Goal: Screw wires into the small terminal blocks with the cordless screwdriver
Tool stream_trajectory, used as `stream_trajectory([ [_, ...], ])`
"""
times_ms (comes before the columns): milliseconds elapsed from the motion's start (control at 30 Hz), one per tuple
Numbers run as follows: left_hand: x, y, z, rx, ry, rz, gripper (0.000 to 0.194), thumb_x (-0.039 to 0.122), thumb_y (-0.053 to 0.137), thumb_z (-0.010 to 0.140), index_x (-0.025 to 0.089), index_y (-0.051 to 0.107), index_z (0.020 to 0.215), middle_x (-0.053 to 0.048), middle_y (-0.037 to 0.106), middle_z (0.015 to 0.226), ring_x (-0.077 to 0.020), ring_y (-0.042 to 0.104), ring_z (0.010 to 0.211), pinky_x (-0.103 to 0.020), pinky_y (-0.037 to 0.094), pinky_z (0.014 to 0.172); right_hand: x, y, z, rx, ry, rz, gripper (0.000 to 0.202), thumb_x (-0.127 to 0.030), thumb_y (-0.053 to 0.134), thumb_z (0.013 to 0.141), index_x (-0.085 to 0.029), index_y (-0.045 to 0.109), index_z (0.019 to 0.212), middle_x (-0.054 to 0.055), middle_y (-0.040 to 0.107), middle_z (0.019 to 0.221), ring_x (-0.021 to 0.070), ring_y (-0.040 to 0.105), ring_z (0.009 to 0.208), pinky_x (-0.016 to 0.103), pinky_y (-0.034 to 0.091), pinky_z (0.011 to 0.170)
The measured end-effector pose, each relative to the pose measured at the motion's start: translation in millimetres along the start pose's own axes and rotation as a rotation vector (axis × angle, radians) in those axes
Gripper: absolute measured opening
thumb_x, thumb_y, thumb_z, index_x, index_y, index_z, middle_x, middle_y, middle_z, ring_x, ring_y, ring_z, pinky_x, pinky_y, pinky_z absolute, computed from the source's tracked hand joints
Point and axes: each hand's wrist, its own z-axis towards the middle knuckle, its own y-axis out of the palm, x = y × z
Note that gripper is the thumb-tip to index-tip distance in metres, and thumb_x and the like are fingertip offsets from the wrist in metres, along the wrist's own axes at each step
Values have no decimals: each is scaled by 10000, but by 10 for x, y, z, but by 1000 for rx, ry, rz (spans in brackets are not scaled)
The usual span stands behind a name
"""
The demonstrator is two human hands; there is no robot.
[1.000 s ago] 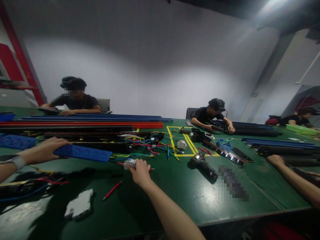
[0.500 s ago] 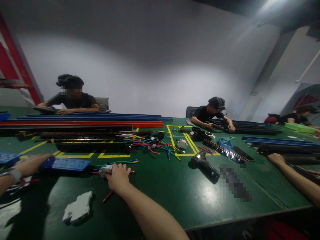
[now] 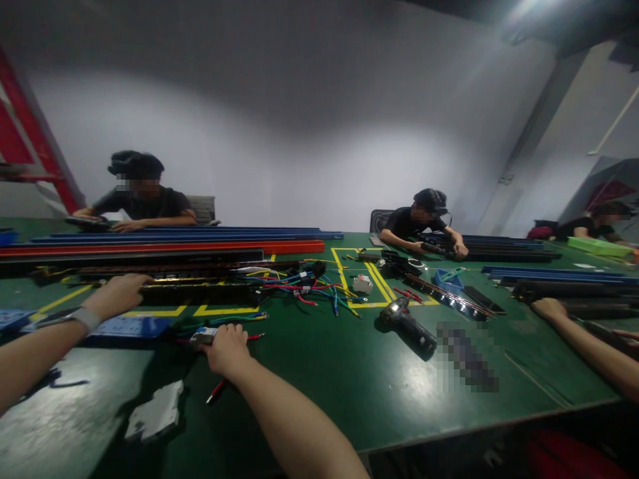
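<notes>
clutching a breaker at the thumb side of the closed right grip; cannot tell the hold of the left grip.

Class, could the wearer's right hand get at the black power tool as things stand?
Probably not while full: the right hand holds a white breaker, though mostly green tabletop separates it from the black power tool.

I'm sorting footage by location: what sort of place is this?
Probably an electrical assembly workshop, though no sign confirms it. What suggests it: a tangle of coloured wires, a handheld power tool and a blue socket strip.
</notes>
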Motion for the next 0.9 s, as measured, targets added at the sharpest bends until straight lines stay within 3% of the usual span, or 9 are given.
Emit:
stream_trajectory([
  [100,489,51,220,51,125,12,504,160,463,634,146,599,1118,-46,667,1202,-201,545,1135,-342,325,1094,-6,-14,-33,27,-17,-8,496,-369,663,811,-106,522,1206,203,569,1205,343,530,1096,493,443,909],
  [233,1446,224,288,76,330,-123,457,168,420,739,119,597,1158,-73,650,1207,-194,551,1147,-324,356,1089,29,-118,-174,72,-61,14,633,-303,683,757,-96,434,1300,212,521,1238,346,525,1082,482,459,892],
  [333,2133,422,276,91,417,-198,421,203,424,782,183,618,1155,-72,651,1201,-214,564,1147,-331,382,1075,80,-236,-316,128,-199,21,714,-266,669,743,-89,367,1364,206,498,1262,336,496,1127,468,438,947],
  [400,2474,577,299,78,469,-228,419,223,442,795,211,621,1174,-73,653,1201,-232,575,1138,-352,403,1053,123,-332,-407,149,-279,9,681,-250,648,754,-80,381,1357,200,505,1257,328,485,1148,455,414,991],
  [567,2996,995,460,30,545,-288,401,240,464,820,178,619,1185,-115,663,1166,-248,597,1114,-368,430,1014,319,-669,-620,130,-311,-25,491,-251,593,814,-121,484,1275,157,542,1241,297,501,1152,414,403,1017],
  [700,3403,1286,509,-35,638,-366,346,265,482,853,199,632,1158,-114,674,1141,-239,615,1070,-357,447,974,621,-1019,-795,128,-324,-47,376,-163,556,814,-180,567,1190,97,595,1190,246,544,1090,346,414,985],
  [900,3918,1618,443,0,599,-273,405,288,534,862,208,568,1258,-162,618,1235,-283,537,1169,-416,416,972,1252,-1544,-1030,214,-85,-65,298,-73,469,832,-218,650,1019,64,642,1092,219,557,1063,326,411,949],
])
